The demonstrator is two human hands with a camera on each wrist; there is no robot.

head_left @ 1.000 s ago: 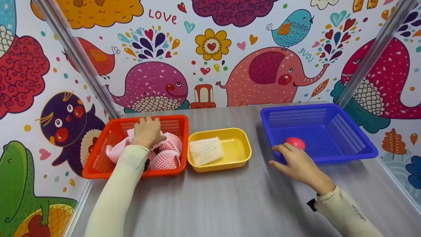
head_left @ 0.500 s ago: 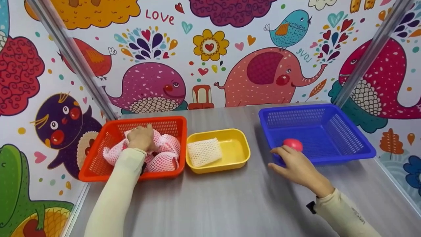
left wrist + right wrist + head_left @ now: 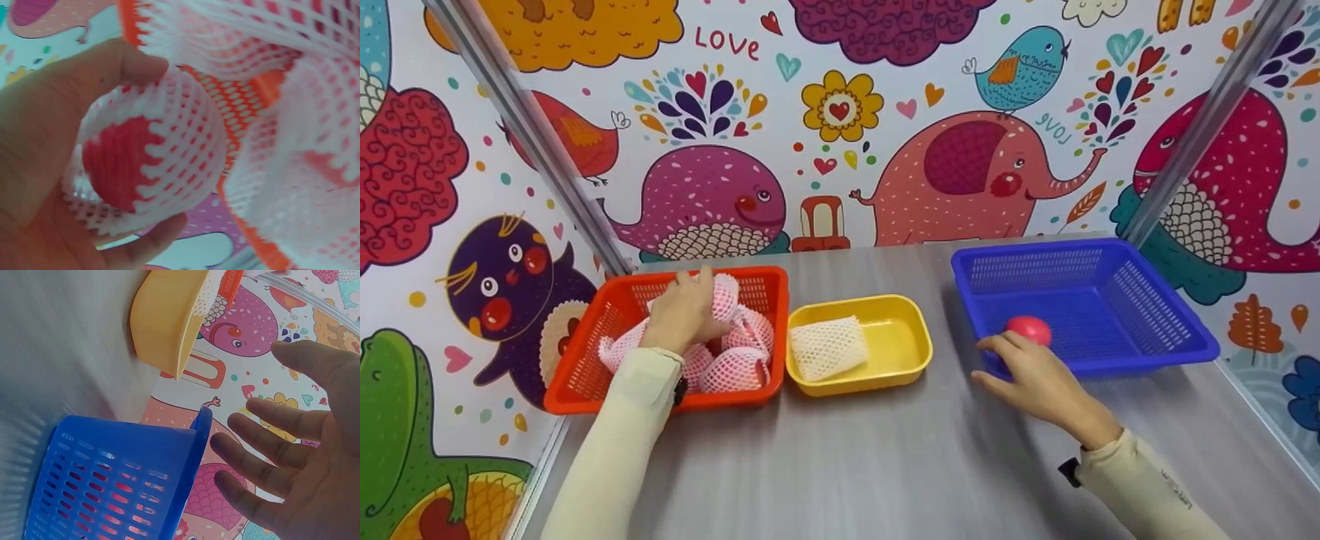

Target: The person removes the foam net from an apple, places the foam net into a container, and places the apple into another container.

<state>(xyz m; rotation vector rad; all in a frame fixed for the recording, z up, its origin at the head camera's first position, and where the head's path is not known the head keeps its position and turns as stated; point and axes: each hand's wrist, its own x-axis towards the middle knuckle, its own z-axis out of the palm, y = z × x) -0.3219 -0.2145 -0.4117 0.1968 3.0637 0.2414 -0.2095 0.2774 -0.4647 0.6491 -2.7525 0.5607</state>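
My left hand (image 3: pixel 681 311) grips a red ball in a pinkish-white foam net (image 3: pixel 185 140) above the red basket (image 3: pixel 556 397). In the left wrist view, thumb and fingers curl round its sides, and bare red surface shows through the net's opening. Several more foam-netted balls (image 3: pixel 739 369) lie below in that basket, partly hidden by the hand. My right hand (image 3: pixel 1046 382) hovers by the near left corner of the blue basket (image 3: pixel 1200 345), fingers spread and holding nothing. Inside that basket lies a bare pinkish-red ball (image 3: pixel 1027 330), just beyond the right fingertips.
Between the baskets stands a yellow tray (image 3: pixel 896 352) with a flat white foam net (image 3: pixel 829 347) in its left half. All three containers rest on a grey table (image 3: pixel 870 465). Printed wall panels and metal posts (image 3: pixel 532 135) bound the back and sides.
My left hand went down into the red basket, then came up slightly with a foam-netted ball in its grip. The right hand stays almost still beside the blue basket.
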